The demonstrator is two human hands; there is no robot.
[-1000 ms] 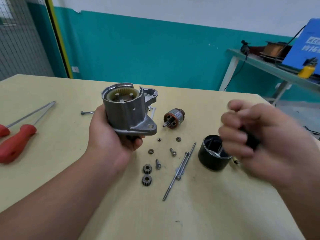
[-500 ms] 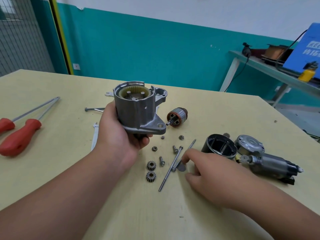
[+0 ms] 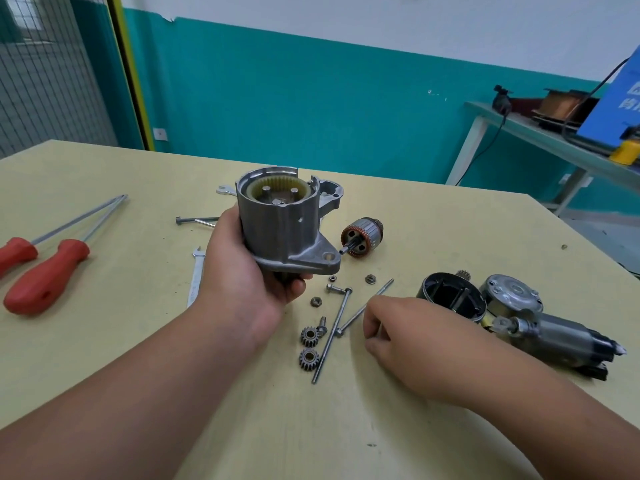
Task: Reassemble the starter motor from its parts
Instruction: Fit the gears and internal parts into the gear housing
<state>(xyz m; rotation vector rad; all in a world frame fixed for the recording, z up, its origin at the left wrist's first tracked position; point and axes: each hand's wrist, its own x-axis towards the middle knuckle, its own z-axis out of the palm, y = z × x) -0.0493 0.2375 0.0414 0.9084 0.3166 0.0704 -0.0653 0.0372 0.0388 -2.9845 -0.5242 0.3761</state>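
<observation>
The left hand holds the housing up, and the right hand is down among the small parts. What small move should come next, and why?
Probably the right hand should shift left and pinch one of the two small gears. The housing in the left hand shows bare pins inside its toothed ring, so a gear likely goes there.

Just one scrap of writing out there, white characters on the blue panel (image 3: 616, 112) over at the far right edge, sliced off by the frame and too partial to read, and no other lettering is legible.
</observation>
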